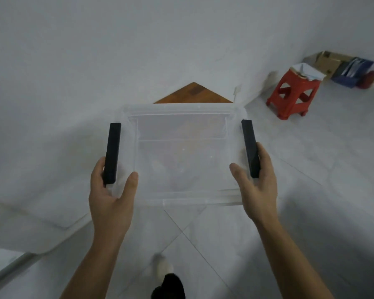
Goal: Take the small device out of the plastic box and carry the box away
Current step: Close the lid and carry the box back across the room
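I hold a clear plastic box [181, 130] out in front of me, above the tiled floor. It has a black latch handle on each side, and nothing shows inside it. My left hand [111, 195] grips the left side around the left black handle [112, 152], thumb over the rim. My right hand [257, 184] grips the right side by the right black handle [249, 147]. The small device is not in view.
A red plastic stool [294, 93] with papers on top stands at the right, near a cardboard box [326, 61] and a blue file holder [350, 72] along the wall. A brown wooden corner [193, 94] shows beyond the box. White walls meet ahead. My foot [163, 268] is on the floor below.
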